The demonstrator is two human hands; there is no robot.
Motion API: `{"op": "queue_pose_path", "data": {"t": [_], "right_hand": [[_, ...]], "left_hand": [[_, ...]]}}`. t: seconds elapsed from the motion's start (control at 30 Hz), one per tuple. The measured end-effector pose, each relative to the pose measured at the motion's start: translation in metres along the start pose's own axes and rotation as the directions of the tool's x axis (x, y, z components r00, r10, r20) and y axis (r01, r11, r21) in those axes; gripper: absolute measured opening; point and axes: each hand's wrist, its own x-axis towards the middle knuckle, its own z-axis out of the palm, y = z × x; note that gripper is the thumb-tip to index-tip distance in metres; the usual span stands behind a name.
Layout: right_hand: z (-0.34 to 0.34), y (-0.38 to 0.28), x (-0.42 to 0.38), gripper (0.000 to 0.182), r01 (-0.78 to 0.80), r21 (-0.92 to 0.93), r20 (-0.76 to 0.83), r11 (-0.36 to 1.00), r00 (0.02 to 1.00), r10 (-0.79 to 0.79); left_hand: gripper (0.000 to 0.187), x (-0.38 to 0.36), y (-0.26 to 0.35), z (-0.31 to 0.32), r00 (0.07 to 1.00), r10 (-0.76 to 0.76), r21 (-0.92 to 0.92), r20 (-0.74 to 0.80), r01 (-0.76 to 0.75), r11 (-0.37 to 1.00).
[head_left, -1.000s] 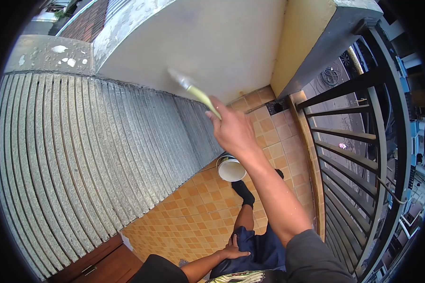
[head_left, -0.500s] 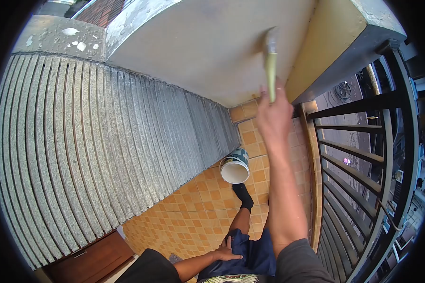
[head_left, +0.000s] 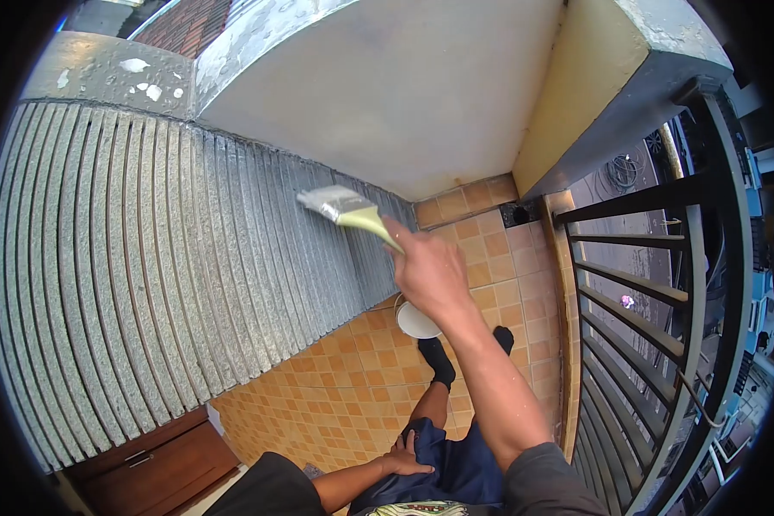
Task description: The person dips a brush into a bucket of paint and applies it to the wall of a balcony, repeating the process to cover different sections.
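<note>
My right hand (head_left: 433,273) is wrapped round the light green handle of a wide paintbrush (head_left: 353,211). The brush points left, its whitish bristles over the grey part of the grooved wall (head_left: 258,224). Under my right wrist stands a paint bucket (head_left: 416,320), partly covered by the hand and forearm, with white inside. My left hand (head_left: 407,457) lies on the dark blue shorts at my thigh, fingers stretched out and holding nothing.
A smooth pale wall (head_left: 396,95) meets a yellowish pillar (head_left: 568,86) ahead. Black metal railing (head_left: 645,284) runs along the right. My feet in black socks (head_left: 437,361) stand on orange floor tiles (head_left: 353,370). A brown wooden door (head_left: 159,477) shows at the lower left.
My right hand has swung the paintbrush left and down, from the smooth pale wall to the grooved wall. The left hand stays on the thigh.
</note>
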Motion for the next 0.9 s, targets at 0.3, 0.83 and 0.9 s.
{"op": "queue_pose_path", "data": {"t": [0.3,0.83,0.9], "right_hand": [[-0.039,-0.012,0.041,0.043,-0.402,0.349,-0.364,0.846,0.774,0.518],[-0.028,0.049,0.014,0.043,-0.265,0.364,-0.481,0.893,0.767,0.423],[-0.026,0.047,0.033,0.043,-0.282,0.417,-0.482,0.864,0.738,0.473]], "left_hand": [[0.147,0.006,0.001,0.015,0.999,-0.004,-0.06,-0.038,0.002,0.998],[0.146,0.004,0.004,0.006,1.0,-0.006,-0.055,-0.026,0.004,0.998],[0.146,0.003,-0.003,0.004,1.0,-0.01,-0.054,-0.029,0.009,0.998]]}}
